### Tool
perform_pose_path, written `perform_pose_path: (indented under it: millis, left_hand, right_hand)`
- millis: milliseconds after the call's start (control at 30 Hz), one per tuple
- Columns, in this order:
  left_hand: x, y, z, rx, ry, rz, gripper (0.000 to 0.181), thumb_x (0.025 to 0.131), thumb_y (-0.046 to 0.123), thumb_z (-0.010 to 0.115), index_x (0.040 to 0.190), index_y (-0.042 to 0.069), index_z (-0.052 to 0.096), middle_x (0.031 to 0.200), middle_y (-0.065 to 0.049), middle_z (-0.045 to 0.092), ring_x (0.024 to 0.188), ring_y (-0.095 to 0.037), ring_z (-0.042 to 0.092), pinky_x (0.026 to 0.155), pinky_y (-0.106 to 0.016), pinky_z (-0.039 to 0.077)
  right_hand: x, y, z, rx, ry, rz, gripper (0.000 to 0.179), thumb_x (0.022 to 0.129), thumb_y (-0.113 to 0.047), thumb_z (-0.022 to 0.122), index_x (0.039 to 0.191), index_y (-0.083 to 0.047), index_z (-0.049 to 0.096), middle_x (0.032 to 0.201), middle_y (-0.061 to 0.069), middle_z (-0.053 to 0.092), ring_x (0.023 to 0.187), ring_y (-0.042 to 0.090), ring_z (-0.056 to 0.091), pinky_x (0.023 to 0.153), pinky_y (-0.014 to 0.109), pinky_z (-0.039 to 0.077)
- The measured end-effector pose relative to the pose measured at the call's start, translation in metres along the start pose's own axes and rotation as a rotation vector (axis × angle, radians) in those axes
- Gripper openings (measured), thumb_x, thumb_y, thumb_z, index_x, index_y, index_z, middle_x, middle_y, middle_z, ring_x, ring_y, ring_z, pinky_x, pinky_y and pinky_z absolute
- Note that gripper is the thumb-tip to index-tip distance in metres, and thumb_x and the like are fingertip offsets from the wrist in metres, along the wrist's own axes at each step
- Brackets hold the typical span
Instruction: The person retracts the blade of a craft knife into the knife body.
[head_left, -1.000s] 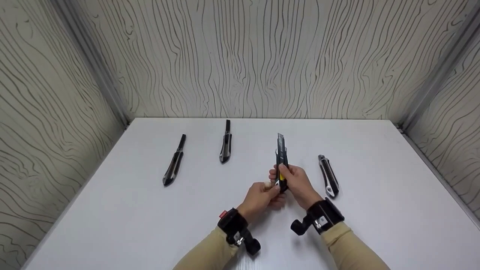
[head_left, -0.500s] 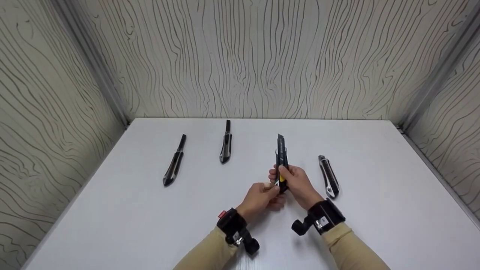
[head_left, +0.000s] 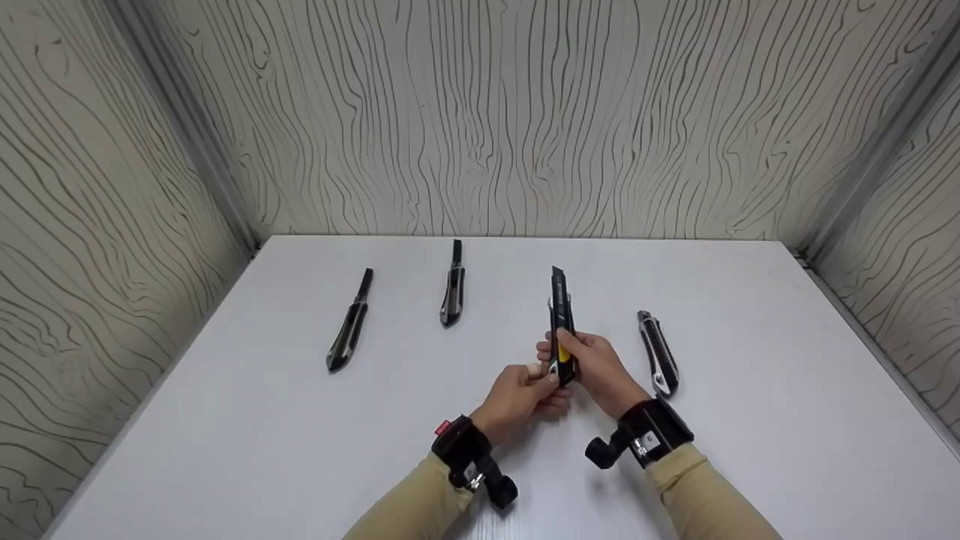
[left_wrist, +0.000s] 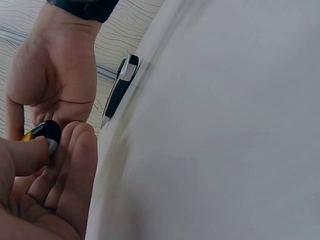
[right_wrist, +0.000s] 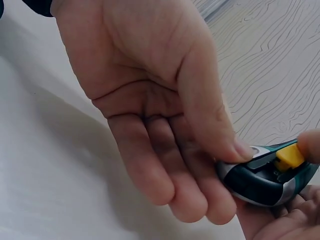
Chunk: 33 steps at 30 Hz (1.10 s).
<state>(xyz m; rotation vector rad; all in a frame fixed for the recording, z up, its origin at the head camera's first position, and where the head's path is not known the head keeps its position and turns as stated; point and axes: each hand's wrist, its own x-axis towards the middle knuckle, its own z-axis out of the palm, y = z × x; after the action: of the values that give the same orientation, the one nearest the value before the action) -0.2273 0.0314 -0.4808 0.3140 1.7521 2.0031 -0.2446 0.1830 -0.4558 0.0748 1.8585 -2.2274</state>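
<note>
Both hands hold one black utility knife, its long dark blade pointing away from the body in the head view. My right hand grips the handle, its thumb on the yellow slider. With thumb and fingers, my left hand pinches the butt end of the same knife. In the right wrist view, that left hand fills most of the frame, its other fingers loosely bent. The left wrist view catches the rounded butt above the left palm, the blade hidden there.
A second utility knife, only a short tip showing at its front, lies right of the hands on the white table. Two more, with long dark blades out, lie to the left: one knife farther back, another knife nearer. Wood-patterned panels enclose the table.
The blade tip has swung very slightly left, and its face looks darker than a second ago. Both hands keep their hold on the knife; the other knives have not moved.
</note>
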Motion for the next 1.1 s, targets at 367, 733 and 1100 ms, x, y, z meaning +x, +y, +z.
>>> perform_pose_path:
  millis: [367, 733, 1100]
  left_hand:
    - [0.0021, -0.0016, 0.0010, 0.048, 0.041, 0.005, 0.022, 0.092, 0.012, 0.053, 0.097, -0.006, 0.064, 0.082, -0.014, 0.069, 0.070, -0.017, 0.067, 0.067, -0.032, 0.057]
    - [0.0023, -0.0022, 0.0022, 0.070, 0.055, 0.005, 0.020, 0.091, 0.011, 0.052, 0.096, -0.005, 0.064, 0.082, -0.015, 0.069, 0.073, -0.021, 0.069, 0.068, -0.032, 0.057]
    - [0.0016, -0.0013, 0.0026, 0.081, 0.067, -0.008, 0.021, 0.091, 0.011, 0.053, 0.097, -0.006, 0.064, 0.082, -0.017, 0.070, 0.073, -0.020, 0.069, 0.068, -0.032, 0.057]
  right_hand:
    - [-0.0012, 0.0021, 0.0031, -0.076, 0.036, -0.077, 0.041, 0.098, -0.024, 0.043, 0.123, 0.008, 0.045, 0.114, 0.020, 0.061, 0.098, 0.019, 0.063, 0.089, 0.025, 0.050]
    - [-0.0019, 0.0033, -0.0003, -0.080, -0.022, -0.105, 0.044, 0.098, -0.023, 0.041, 0.126, 0.011, 0.039, 0.113, 0.019, 0.059, 0.097, 0.016, 0.062, 0.089, 0.024, 0.050]
    - [-0.0026, 0.0047, -0.0006, -0.106, -0.041, -0.116, 0.041, 0.099, -0.018, 0.040, 0.127, 0.012, 0.038, 0.119, 0.025, 0.055, 0.099, 0.016, 0.062, 0.090, 0.022, 0.049]
